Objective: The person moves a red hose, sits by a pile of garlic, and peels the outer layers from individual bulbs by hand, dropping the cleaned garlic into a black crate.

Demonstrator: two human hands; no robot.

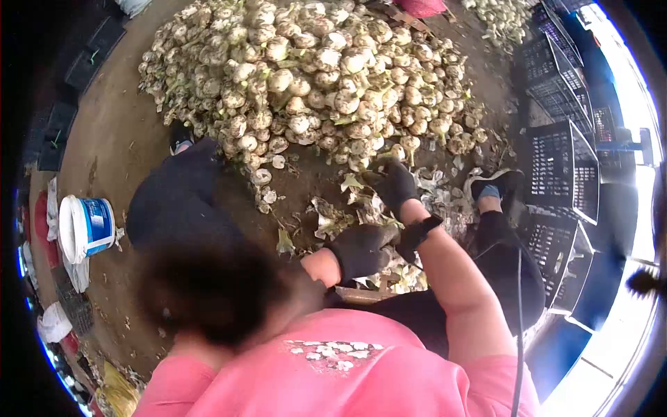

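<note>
A large heap of pale round bulbs (299,76) lies on the ground in front of me. My right hand (392,182), in a dark glove, is at the heap's near edge, its fingers curled by a bulb (397,151); whether it grips that bulb is unclear. Nearer my body, my left hand (360,250), also gloved, is closed, and what it holds, if anything, is hidden. Around and beneath both hands lie leafy trimmings (330,217). A strip of wood (365,296) shows just below my left hand.
Black plastic crates (563,167) line the right side. A white and blue bucket (99,226) is at the left. My shoe (495,184) rests right of the trimmings. A second pile of bulbs (501,17) lies at the upper right. A dark cable (519,326) hangs at the right.
</note>
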